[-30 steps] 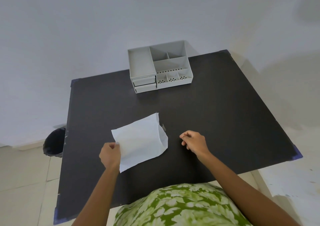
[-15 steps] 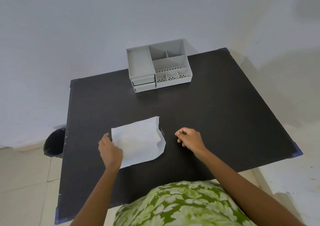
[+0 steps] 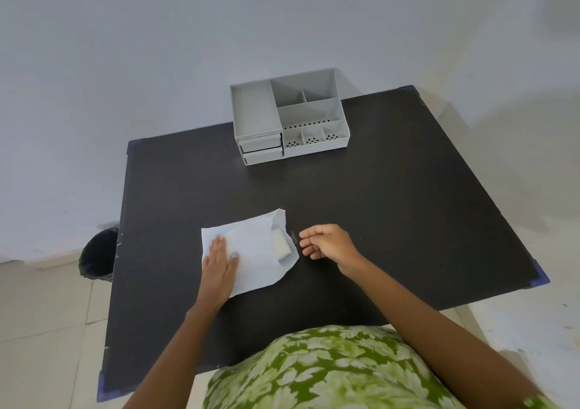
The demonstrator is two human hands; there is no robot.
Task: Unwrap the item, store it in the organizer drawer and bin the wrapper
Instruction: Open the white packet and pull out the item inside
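A white paper wrapper [image 3: 251, 248] lies flat on the black table [image 3: 392, 208] in front of me. Its right end gapes, and a small white block, the item [image 3: 280, 243], shows inside. My left hand [image 3: 219, 259] rests flat on the wrapper's left part, fingers spread. My right hand [image 3: 328, 241] hovers just right of the wrapper's mouth, fingers loosely curled and holding nothing. A grey organizer [image 3: 290, 120] stands at the table's far edge, with two shut drawers [image 3: 262, 150] at its lower left.
A black bin [image 3: 99, 253] stands on the tiled floor beside the table's left edge. A white wall runs behind the table. A small dark scrap [image 3: 293, 236] lies by the wrapper's mouth.
My left hand lowered the lifted wrapper onto the table and now presses it flat. The white item has come into view at the wrapper's right end. My right hand opened slightly.
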